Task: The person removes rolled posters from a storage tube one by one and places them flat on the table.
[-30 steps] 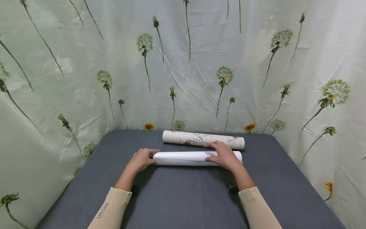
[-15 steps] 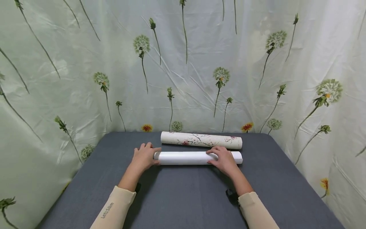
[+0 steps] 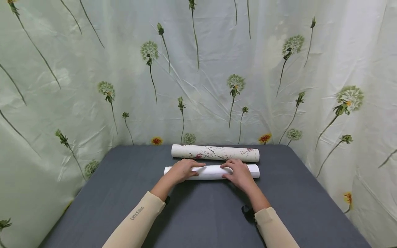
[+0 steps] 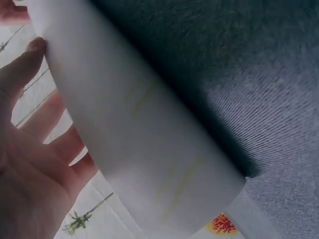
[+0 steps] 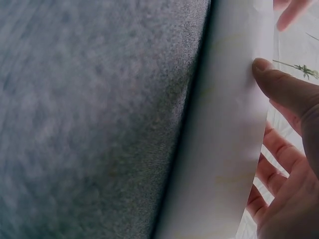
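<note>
A white paper roll point(image 3: 211, 173) lies crosswise on the dark grey table. In the left wrist view the paper roll point(image 4: 134, 119) shows faint yellowish marks. My left hand point(image 3: 181, 171) grips it left of its middle, thumb on the near side and fingers over the far side. Right of the middle, my right hand point(image 3: 238, 174) holds it likewise. The right wrist view shows the thumb point(image 5: 279, 84) pressing the paper, with the other fingers behind the roll. The two hands are a short way apart, and the roll's left end sticks out beyond my left hand.
Just behind lies a second roll point(image 3: 215, 153), cream with printed blossom branches. The grey table point(image 3: 198, 213) reaches back to a pale curtain point(image 3: 204, 82) printed with dandelions. A dark strap or device point(image 3: 248, 213) sits under my right wrist.
My left hand has moved right from the roll's left end to nearer its middle. The right hand stays at about the same place on the roll. The view has shifted slightly.
</note>
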Available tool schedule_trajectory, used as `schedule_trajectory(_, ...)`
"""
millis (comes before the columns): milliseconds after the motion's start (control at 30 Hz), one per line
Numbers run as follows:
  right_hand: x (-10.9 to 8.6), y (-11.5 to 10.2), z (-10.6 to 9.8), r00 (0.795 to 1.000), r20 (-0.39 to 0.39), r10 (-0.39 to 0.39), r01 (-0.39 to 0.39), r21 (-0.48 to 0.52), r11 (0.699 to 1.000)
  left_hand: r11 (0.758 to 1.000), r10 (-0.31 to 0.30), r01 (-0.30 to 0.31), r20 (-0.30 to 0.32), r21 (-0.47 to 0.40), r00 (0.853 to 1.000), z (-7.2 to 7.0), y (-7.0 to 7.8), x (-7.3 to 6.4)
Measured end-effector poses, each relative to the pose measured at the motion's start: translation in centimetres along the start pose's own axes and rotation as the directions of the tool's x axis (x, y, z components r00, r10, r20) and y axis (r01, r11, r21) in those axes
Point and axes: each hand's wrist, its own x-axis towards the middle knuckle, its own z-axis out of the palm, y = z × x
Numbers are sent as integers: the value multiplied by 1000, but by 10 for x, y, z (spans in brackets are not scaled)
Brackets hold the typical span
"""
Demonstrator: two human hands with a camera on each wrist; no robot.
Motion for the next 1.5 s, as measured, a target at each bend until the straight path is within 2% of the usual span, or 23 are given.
schedule_trajectory(133, 1, -4, -1, 1000, -28, -11, 10, -35, 999, 1000, -8, 8, -23, 20, 1000, 3, 0, 2)
schedule_trajectory(233, 3, -7, -3, 999, -46, -14, 9, -103, 995, 999, -2, 4, -32, 52, 999, 2, 2, 2)
schedule_trajectory(367, 5, -12, -4, 1000, -3, 20, -21, -205, 979, 995, -17, 16, 8, 95, 1000, -2, 10, 0)
schedule_trajectory(467, 3, -16, -4, 994, 41, 99, -90, -172, 981, 989, -35, 26, 58, 145, 998, -4, 17, -3)
schedule_trajectory(567, 1, -18, -5, 981, 53, 189, -185, -65, 981, 981, -35, 15, 102, 195, 994, -6, 25, -6)
schedule_trajectory(733, -1, -15, -5, 965, 44, 257, -259, 33, 965, 975, 9, -47, 173, 216, 985, -14, 33, -12)
schedule_trajectory(833, -1, -12, -4, 960, 42, 278, -281, 83, 956, 981, 39, -78, 214, 179, 976, -18, 33, -14)
schedule_trajectory(933, -1, -10, -1, 954, 61, 294, -300, 144, 943, 993, 51, -75, 252, 86, 966, -20, 33, -17)
schedule_trajectory(1033, -2, -11, 1, 948, 108, 300, -316, 209, 925, 999, 29, -17, 286, -42, 958, -17, 36, -21)
schedule_trajectory(1167, -4, -16, 4, 939, 196, 282, -331, 302, 894, 985, -8, 61, 303, -164, 953, -6, 44, -28)
schedule_trajectory(1267, -5, -19, 6, 927, 247, 281, -356, 349, 867, 975, -19, 78, 270, -210, 963, 3, 51, -33)
schedule_trajectory(1367, -5, -20, 6, 913, 281, 295, -385, 358, 851, 974, -7, 53, 206, -221, 979, 10, 56, -36)
schedule_trajectory(1500, -4, -20, 7, 902, 324, 286, -392, 338, 855, 982, -11, 35, 127, -185, 992, 15, 63, -38)
